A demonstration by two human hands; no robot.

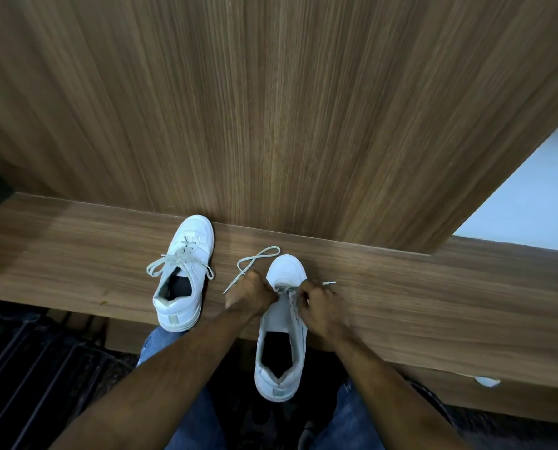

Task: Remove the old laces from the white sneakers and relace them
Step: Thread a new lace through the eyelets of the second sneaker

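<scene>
Narrow wooden ledge (400,287) below a wood panel (271,108), bare to the right. Two white sneakers: laced one (182,280) at back edge, other (282,329) overhanging front edge. Left hand (253,295) and right hand (319,306) pinching its lace (254,259) by the toe.

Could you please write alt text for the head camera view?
Both hands work the lace on a white sneaker at a wooden ledge: the left hand and right hand each grip it. A second laced sneaker stands to the left.
</scene>
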